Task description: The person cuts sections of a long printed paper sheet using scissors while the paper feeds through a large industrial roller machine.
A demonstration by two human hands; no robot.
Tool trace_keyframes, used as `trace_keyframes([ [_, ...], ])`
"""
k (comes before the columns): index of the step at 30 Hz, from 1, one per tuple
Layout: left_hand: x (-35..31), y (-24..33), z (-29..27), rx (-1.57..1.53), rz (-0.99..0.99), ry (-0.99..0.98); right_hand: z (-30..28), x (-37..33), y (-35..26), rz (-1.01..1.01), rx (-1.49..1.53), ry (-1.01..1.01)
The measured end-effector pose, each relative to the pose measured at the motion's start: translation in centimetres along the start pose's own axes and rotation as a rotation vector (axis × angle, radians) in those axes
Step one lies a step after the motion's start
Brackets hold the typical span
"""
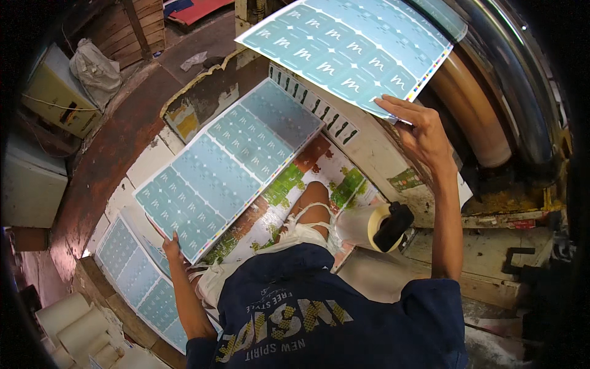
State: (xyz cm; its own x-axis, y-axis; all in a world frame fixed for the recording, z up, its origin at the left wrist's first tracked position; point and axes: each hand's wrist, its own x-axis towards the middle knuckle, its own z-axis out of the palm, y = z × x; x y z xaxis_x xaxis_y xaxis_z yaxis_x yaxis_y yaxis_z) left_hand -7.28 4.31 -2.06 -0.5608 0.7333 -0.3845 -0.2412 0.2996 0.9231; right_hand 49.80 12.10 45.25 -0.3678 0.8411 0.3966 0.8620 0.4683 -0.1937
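Observation:
My right hand is raised at the upper right and pinches the near corner of a teal printed sheet. The far edge of that sheet lies against the rollers. A second printed sheet, long and patterned in teal and pale blue squares, slants across the middle in front of me. At its lower left edge my left hand grips it, the thumb on top and the other fingers hidden underneath. Whether more sheets lie directly under it I cannot tell.
Large machine rollers stand at the upper right. Beside my right knee is a pale roll with a black knob at its end. More printed sheets lie at the lower left, near several white rolls.

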Motion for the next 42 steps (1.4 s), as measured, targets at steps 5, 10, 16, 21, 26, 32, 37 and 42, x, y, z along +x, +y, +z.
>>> trace_keyframes([
  [5,4.9,-4.0,-8.5,0.129,0.003,-0.173,4.3,-4.5,-10.7,-0.007,-0.059,-0.034],
  [10,2.8,-5.9,-6.6,1.186,0.035,0.017,5.7,-5.1,-12.8,0.019,-0.021,-0.122],
  [16,-8.4,-4.9,-4.6,1.348,-0.098,-0.045,6.0,-5.1,-14.6,-0.009,0.167,-0.068],
  [21,-8.1,-2.7,-3.1,1.459,0.213,-0.057,6.9,-5.9,-15.5,0.106,0.253,0.087],
  [26,-8.6,-4.9,-5.0,1.561,0.03,-0.011,7.9,-8.9,-20.0,0.408,0.242,0.154],
  [32,-7.5,-2.6,-4.2,1.386,-0.106,-0.017,9.6,-11.7,-22.5,0.473,0.378,0.063],
  [37,-8.4,-1.3,-5.0,1.366,-0.036,0.055,11.0,-12.1,-23.2,0.4,0.498,0.011],
  [42,-9.6,0.4,-3.0,1.561,-0.062,0.139,10.0,-11.5,-23.0,0.266,0.494,-0.11],
])
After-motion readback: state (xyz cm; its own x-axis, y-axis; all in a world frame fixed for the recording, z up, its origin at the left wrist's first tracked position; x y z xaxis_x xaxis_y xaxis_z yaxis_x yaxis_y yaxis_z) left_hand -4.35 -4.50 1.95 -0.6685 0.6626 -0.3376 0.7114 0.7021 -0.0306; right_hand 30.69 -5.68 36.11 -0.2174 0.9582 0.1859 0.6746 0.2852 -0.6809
